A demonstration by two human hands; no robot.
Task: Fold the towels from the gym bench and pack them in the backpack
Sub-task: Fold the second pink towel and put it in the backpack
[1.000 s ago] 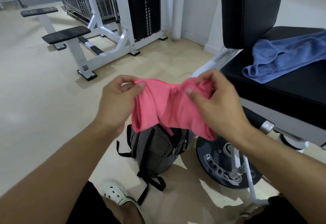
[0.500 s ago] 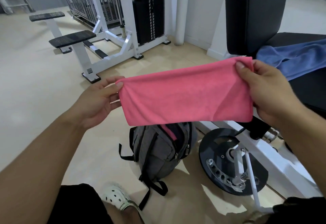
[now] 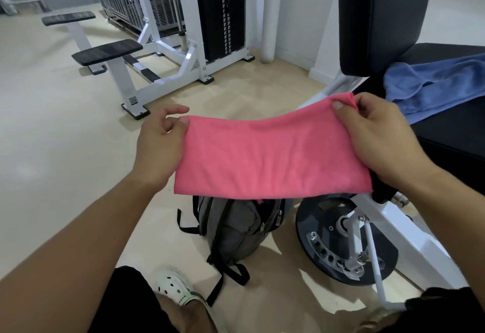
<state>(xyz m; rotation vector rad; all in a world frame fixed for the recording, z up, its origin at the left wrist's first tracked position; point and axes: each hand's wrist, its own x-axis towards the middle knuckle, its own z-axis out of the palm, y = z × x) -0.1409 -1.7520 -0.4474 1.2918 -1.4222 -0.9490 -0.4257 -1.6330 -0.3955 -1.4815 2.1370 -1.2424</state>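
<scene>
To my right stands the black padded gym bench on its white frame, with a crumpled blue cloth towel lying on the seat. Between my hands I hold a folded pink microfibre towel stretched out flat in the air, above the open grey fabric backpack standing on the floor. My left hand pinches one end, and my right hand grips the other.
</scene>
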